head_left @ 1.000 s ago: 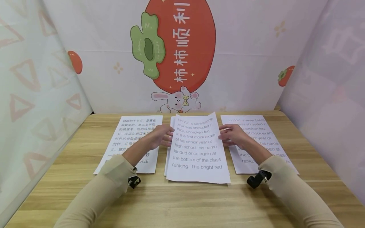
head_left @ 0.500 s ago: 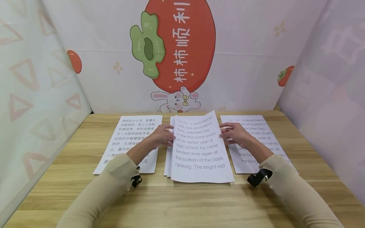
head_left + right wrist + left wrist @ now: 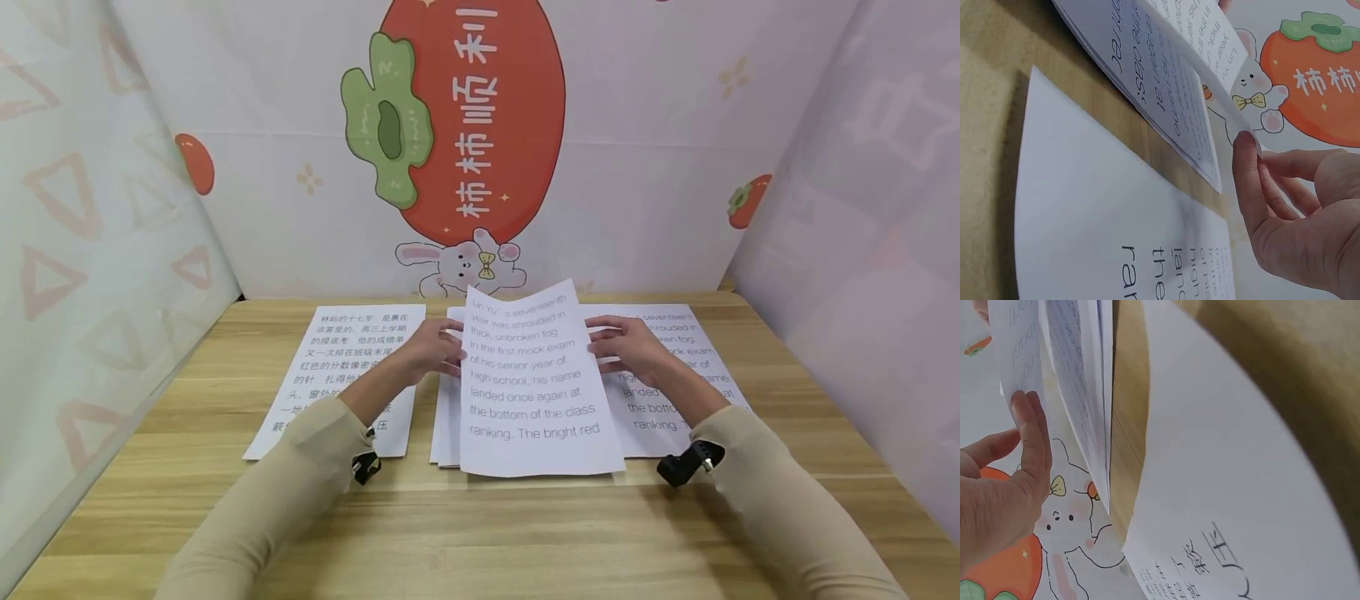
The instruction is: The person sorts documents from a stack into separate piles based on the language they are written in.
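A printed sheet of paper [image 3: 528,375] with English text is held up in the middle, bowed along its top edge. My left hand [image 3: 435,348] pinches its left edge; in the left wrist view, thumb and fingers [image 3: 1034,434] meet at the sheet's edge. My right hand [image 3: 626,350] pinches the opposite edge, and the right wrist view shows that edge between thumb and fingertips [image 3: 1245,147]. Beneath the raised sheet lies a paper stack [image 3: 1175,115], mostly hidden by it in the head view, its left edge showing.
A sheet with Chinese text [image 3: 337,350] lies on the wooden table [image 3: 480,542] to the left, partly under my left forearm. Another English-text sheet [image 3: 678,321] lies to the right, beneath my right hand and forearm. A printed cloth backdrop [image 3: 645,208] stands behind the table.
Both hands have shifted a little right with the sheet. Its top edge has risen and bows more, and more of the stack's left side shows.
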A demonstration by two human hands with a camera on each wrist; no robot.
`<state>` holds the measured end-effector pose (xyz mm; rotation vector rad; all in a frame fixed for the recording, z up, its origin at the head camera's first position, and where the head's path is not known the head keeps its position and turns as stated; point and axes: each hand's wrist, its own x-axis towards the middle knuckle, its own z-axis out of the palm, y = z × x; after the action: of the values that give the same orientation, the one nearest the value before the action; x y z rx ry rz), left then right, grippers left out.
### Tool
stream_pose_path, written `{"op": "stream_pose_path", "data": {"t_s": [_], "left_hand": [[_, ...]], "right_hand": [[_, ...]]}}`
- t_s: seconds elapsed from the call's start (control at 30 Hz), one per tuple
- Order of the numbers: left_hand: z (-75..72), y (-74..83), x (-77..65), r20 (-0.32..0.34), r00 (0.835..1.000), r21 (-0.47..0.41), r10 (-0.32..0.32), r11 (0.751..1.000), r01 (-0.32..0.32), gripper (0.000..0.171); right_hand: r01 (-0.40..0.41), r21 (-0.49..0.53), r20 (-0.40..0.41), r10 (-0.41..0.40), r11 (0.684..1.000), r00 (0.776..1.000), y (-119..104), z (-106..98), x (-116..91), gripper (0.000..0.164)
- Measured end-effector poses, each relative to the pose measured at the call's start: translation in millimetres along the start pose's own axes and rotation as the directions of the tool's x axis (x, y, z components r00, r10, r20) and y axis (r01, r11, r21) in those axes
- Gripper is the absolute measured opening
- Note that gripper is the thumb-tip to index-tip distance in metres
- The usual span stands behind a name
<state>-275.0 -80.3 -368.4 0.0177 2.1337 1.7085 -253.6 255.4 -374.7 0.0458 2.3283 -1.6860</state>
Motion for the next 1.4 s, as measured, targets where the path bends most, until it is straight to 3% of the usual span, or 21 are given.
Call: {"op": "stream_pose_path", "data": {"t_s": [0.57, 1.1, 1.27, 1.4], "left_hand": [[24.7, 19.5, 5.8, 0.001, 1.000, 0.020, -0.009, 1.000, 0.009, 0.062], [63.1, 29.8, 19.4, 0.054, 0.998, -0.085, 0.024, 0.996, -0.019, 0.062], [75.3, 30.7, 25.3, 0.066, 0.998, -0.142, 0.016, 0.990, -0.007, 0.065], [84.4, 31.7, 25.7, 0.093, 0.996, -0.122, -0.006, 0.992, 0.017, 0.064]], "right_hand": [[0.035, -0.050, -0.031, -0.037, 0.998, 0.999, 6, -38, -11, 0.057], [0.029, -0.062, -0.051, -0.032, 0.998, 0.998, 21, -74, -20, 0.056], [0.037, -0.053, -0.060, -0.040, 0.998, 0.997, 23, -86, -22, 0.056], [0.034, -0.046, -0.067, -0.037, 0.998, 0.997, 24, -95, -24, 0.056]]}}
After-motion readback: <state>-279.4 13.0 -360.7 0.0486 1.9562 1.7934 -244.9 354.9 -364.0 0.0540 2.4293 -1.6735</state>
